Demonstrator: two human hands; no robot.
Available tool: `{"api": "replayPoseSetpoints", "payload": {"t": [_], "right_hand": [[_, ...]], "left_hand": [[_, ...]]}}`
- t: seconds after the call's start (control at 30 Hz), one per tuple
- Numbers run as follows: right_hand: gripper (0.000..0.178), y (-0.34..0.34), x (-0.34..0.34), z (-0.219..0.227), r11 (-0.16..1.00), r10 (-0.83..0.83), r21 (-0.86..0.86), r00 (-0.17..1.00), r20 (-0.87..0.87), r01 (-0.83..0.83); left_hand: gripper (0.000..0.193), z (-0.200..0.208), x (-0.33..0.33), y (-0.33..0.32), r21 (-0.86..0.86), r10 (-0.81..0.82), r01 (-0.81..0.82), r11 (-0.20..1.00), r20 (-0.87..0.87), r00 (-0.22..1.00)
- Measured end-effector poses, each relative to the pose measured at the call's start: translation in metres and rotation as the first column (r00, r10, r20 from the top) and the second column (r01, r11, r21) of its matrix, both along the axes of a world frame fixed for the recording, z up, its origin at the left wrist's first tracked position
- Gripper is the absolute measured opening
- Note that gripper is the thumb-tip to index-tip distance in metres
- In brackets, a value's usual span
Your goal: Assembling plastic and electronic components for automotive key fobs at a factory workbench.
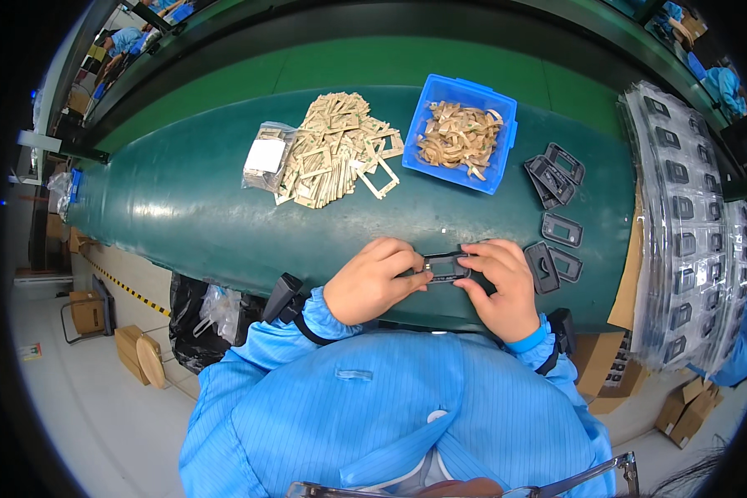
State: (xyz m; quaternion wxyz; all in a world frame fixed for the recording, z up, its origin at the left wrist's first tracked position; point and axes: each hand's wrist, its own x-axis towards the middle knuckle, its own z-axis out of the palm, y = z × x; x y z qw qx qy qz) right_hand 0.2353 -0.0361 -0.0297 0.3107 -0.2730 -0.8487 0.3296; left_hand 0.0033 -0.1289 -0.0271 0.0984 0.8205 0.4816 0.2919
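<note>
A small black rectangular frame part [446, 267] sits between both hands over the near edge of the dark green belt [191, 199]. My left hand [375, 280] pinches its left end. My right hand [500, 286] grips its right end, fingers curled over it. Just right of my right hand lie loose black frame parts [548, 266], with more stacked farther back [554, 173]. A heap of tan paper frames [336, 149] lies at the back of the belt.
A blue bin [506, 137] holds tan paper scraps. A clear bag with a white label [267, 156] lies left of the tan heap. Plastic trays of black parts [681, 224] stack at the right. Cardboard boxes [606, 365] and a black bag [192, 319] stand below the belt.
</note>
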Motion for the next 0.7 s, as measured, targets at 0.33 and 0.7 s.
{"api": "replayPoseSetpoints", "payload": {"t": [0.33,0.7], "right_hand": [[0.02,-0.006,0.0,-0.001,0.976,-0.105,0.186,0.994,-0.031,0.109],[0.015,-0.011,0.0,-0.001,0.948,-0.078,0.309,0.997,-0.012,0.078]], "left_hand": [[0.037,0.001,0.02,-0.007,-0.041,0.003,0.0,0.999,0.07,0.998],[0.034,-0.008,0.028,-0.004,-0.047,0.239,-0.238,0.97,0.025,0.971]]}}
